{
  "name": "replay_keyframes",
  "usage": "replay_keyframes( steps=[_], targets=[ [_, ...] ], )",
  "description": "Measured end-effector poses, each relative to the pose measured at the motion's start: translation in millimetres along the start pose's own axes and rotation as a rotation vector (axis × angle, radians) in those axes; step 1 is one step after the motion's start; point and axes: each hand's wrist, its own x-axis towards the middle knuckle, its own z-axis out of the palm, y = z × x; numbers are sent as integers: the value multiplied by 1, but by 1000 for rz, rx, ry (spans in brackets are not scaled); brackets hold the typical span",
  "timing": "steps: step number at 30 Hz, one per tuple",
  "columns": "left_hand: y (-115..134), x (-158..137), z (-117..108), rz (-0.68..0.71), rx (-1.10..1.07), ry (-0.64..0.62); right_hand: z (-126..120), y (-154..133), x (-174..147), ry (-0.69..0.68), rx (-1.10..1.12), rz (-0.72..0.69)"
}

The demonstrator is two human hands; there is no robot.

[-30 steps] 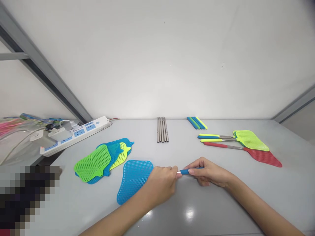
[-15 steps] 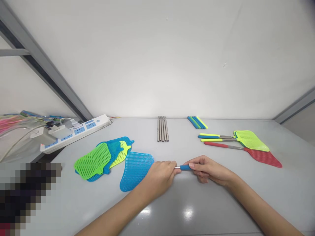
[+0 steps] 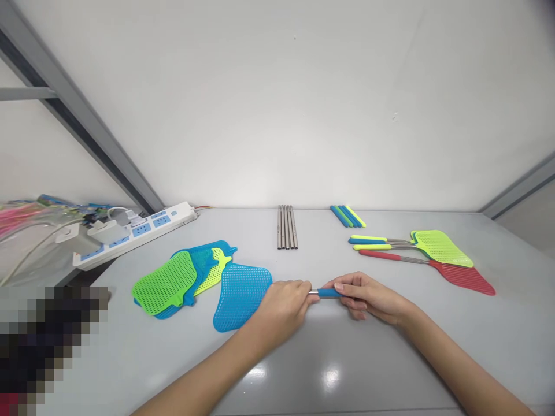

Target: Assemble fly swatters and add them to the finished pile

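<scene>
My left hand (image 3: 286, 303) is wrapped round the metal rod of a blue fly swatter (image 3: 243, 294), whose perforated head sticks out to the left of my fist. A short bit of the bare rod shows between my hands. My right hand (image 3: 366, 297) pinches the blue handle grip (image 3: 328, 292) on the rod's right end, thumb on top; the grip's far end is hidden by my fingers. To the left, green, blue and yellow swatter heads (image 3: 165, 283) lie overlapped on the table.
Several metal rods (image 3: 287, 228) lie side by side at the back, with several coloured handle grips (image 3: 348, 216) right of them. Whole swatters with yellow (image 3: 444, 248) and red (image 3: 466, 277) heads rest at the right. A power strip (image 3: 143, 231) with plugs stands at the back left.
The blue swatter head has tilted and risen slightly. My right fingers sit a little differently, and more of the blue grip shows. Both hands keep their hold.
</scene>
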Motion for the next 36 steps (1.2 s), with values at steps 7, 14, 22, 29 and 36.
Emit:
replay_keyframes(
  steps=[7,14,22,29,36],
  targets=[
    [-1,1,0,-1,10,-2,0,0,0,-2,-9,2],
    [-1,1,0,8,21,-12,2,-2,-1,-9,-37,22],
    [-2,1,1,14,13,7,2,-3,0,5,-48,32],
    [-2,1,0,17,11,25,2,-1,0,-2,-5,6],
    [1,2,-5,18,31,54,0,1,2,-12,50,-15]
  ],
)
